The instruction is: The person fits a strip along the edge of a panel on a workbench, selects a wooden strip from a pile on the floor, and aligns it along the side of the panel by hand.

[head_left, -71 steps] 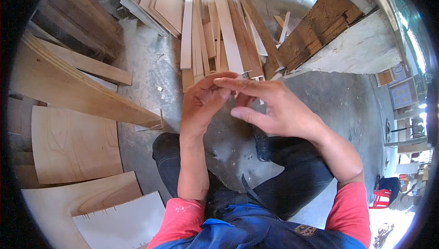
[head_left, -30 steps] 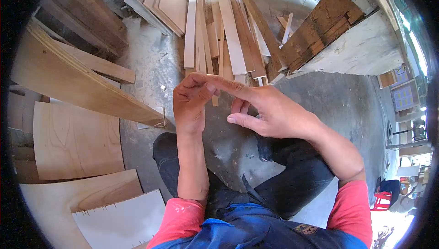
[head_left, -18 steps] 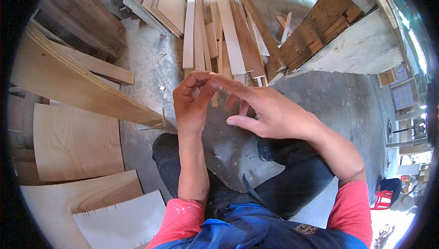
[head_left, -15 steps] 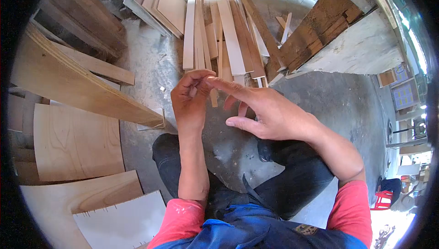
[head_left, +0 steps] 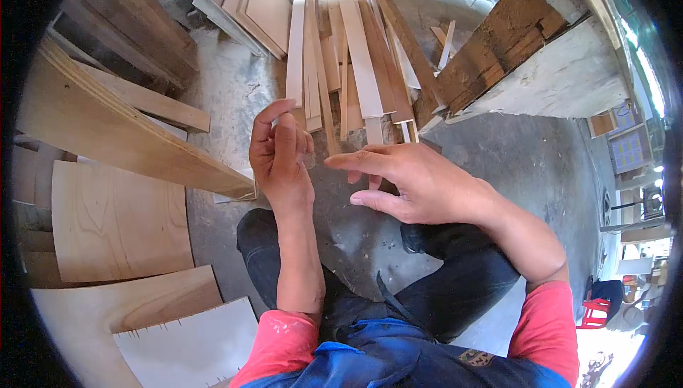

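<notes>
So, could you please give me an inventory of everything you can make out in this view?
Long planks: several, white and brown, floor ahead
Leaning panels: several, pale, upper left of centre
Dark boards: several, brown, upper left
Plywood board: one, light brown, left
Grained panel: one, pale wood, left
White sheet: one, white, lower left
White-faced slab: one, whitish, upper right
Red object: one, red, far right
Floor: one, grey, throughout
Distant clutter: uncountable, mixed colours, right edge
Trousers: one pair, black, below the hands
Sleeves: two, red, bottom
Left hand: one, bare, centre-left
Right hand: one, bare, centre-right
</notes>
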{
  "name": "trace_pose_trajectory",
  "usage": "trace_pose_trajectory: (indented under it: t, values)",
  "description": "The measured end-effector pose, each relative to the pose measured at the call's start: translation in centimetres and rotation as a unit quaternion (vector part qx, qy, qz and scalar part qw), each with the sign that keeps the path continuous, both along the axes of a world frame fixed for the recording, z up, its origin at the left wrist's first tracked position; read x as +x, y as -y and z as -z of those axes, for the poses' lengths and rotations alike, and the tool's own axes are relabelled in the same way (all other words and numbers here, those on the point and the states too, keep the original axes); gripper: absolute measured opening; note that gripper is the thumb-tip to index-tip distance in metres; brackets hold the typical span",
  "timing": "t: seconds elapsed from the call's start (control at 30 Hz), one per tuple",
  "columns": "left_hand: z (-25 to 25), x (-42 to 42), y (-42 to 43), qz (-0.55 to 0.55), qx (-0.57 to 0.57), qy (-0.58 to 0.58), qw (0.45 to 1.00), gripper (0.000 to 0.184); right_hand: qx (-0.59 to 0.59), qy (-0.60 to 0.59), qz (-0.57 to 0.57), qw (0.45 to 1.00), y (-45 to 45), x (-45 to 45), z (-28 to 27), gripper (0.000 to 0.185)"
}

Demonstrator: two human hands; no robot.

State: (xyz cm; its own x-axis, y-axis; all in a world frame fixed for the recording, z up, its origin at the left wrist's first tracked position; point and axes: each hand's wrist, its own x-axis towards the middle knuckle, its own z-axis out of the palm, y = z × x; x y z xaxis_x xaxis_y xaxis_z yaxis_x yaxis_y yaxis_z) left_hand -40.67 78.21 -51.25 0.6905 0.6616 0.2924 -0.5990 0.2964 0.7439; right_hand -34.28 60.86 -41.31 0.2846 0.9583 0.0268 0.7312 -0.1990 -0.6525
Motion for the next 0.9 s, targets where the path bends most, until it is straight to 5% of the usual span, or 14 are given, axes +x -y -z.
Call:
trace_pose_trajectory:
  t: [0.23, 0.3, 0.5, 0.9]
  values:
    - [-1.0, 0.8, 1.0, -0.023, 0.055, 0.006, 0.998, 0.043, -0.031, -0.021, 0.019, 0.999, 0.3, 0.0, -0.7, 0.054]
    - [-0.5, 0.6, 0.5, 0.107, -0.001, 0.048, 0.993, 0.044, -0.032, -0.029, 0.031, 0.999, 0.3, 0.0, -0.7, 0.060]
    - [-0.6, 0.0, 1.1, 0.213, -0.038, 0.042, 0.975, 0.031, 0.022, -0.012, 0.048, 0.999, 0.2, 0.1, -0.6, 0.082]
    - [0.6, 0.6, 1.8, 0.131, -0.051, 0.031, 0.990, 0.015, -0.042, -0.064, 0.052, 0.996, 0.1, -0.1, -1.2, 0.085]
